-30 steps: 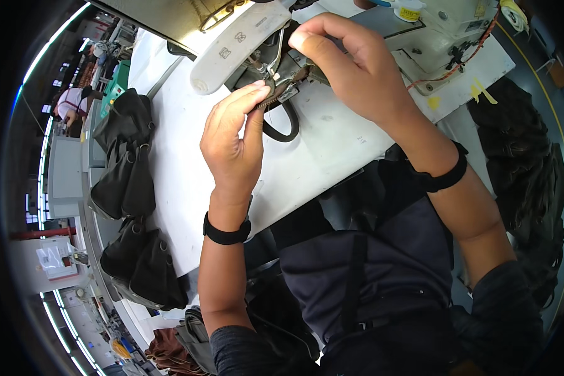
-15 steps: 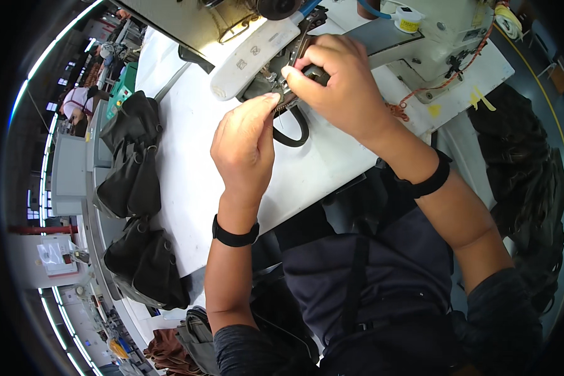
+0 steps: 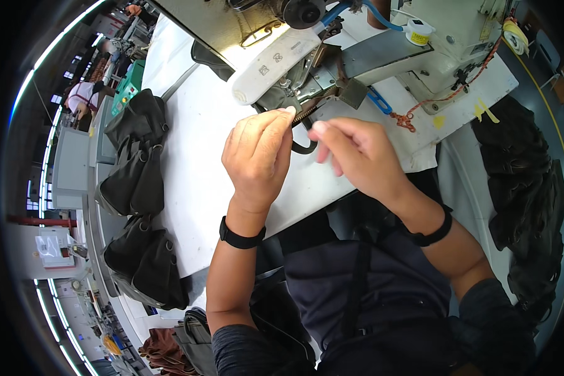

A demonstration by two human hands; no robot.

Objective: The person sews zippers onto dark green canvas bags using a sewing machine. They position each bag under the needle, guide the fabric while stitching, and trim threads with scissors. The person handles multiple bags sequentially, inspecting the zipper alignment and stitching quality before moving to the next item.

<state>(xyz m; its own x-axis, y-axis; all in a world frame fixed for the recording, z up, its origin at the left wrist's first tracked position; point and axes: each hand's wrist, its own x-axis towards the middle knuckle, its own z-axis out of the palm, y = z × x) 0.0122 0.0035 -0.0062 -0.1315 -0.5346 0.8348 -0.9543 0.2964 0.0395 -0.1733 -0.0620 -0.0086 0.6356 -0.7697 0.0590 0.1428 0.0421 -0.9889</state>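
A dark grey bag (image 3: 276, 99) lies under the head of the sewing machine (image 3: 276, 66), mostly hidden by it. What looks like a zip with brass-coloured teeth (image 3: 308, 111) runs along its near side, and a black loop strap (image 3: 303, 150) hangs below. My left hand (image 3: 257, 156) is closed, its fingertips pinched at the bag's near edge. My right hand (image 3: 366, 156) is apart from the bag, just right of the strap. Its thumb and fingers are spread and somewhat blurred, and I see nothing held in them.
Several dark bags (image 3: 131, 182) line the table's left side. A blue tool (image 3: 379, 100) and an orange cord (image 3: 407, 119) lie beside the machine's base. Dark bags (image 3: 520, 175) are heaped at right. Another person (image 3: 83, 97) is far left.
My right hand has come away from the machine's needle area toward me, baring the metal parts and blue tool. My left hand stays pinched at the bag's edge.
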